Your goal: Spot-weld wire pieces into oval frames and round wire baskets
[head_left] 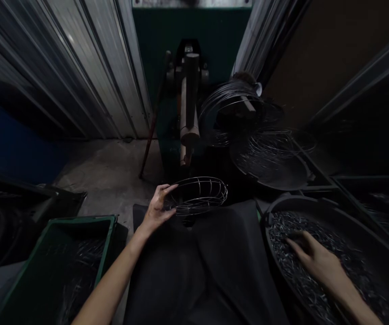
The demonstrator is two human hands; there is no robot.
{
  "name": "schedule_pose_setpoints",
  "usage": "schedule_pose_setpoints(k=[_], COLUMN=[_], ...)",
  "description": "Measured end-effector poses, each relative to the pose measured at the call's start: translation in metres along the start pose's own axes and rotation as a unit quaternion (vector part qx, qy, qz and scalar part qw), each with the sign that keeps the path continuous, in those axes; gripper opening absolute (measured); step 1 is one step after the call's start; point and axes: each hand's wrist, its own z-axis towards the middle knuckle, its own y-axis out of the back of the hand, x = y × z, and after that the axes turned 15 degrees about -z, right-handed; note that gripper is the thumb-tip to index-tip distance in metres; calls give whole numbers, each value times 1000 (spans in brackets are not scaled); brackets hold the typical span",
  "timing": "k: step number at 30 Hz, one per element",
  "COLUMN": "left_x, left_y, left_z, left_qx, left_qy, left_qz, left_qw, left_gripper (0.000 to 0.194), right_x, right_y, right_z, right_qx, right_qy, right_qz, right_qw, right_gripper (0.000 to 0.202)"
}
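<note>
My left hand (158, 208) grips the left side of a round wire cage (211, 183), thumb below and fingers above. The cage is made of thin, shiny rings joined by short cross wires, and it is held above my dark apron (194, 266), just in front of the machine's arm. My right hand (316, 257) is down in a large black basin, over a heap of small bent metal wire pieces (289, 225). Its fingers are curled and slightly blurred; what lies between them cannot be made out.
Ahead stands a green machine (150, 36) with a thick cylindrical bar (191, 99) pointing toward me. Wire rings (228, 99) hang to its right, above a dark pan (275, 171). The black basin (323, 205) is at right. A green crate (79, 220) with wire parts sits at left.
</note>
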Motion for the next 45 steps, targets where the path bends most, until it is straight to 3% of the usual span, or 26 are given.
schedule_pose_setpoints(k=[3,6,8,11,16,21,25,31,45], left_x=[-6,-10,-11,-13,-9,14,34,50,74], left_y=[3,4,5,8,12,11,12,16,12], left_z=[7,9,9,10,10,1,-1,9,21], left_qx=[29,55,61,54,36,-28,-70,-83,-119], left_qy=[-4,-9,-13,-9,-8,-1,-5,-29,-55], left_qz=[4,17,22,22,3,-17,-51,-50,-84], left_qw=[1000,998,998,998,999,999,996,995,988], left_gripper=[68,71,72,72,75,68,63,61,60], right_x=[79,147,176,194,196,193,181,156,138], right_y=[34,63,75,82,79,71,46,5,-42], right_z=[14,20,23,25,26,26,25,15,-8], right_qx=[64,148,208,263,258,243,214,235,288], right_qy=[78,140,160,181,184,199,205,149,59], right_qz=[192,332,387,396,398,365,320,319,334], right_qw=[976,921,884,861,861,877,900,906,896], right_gripper=[31,33,34,27,21,23,24,33,43])
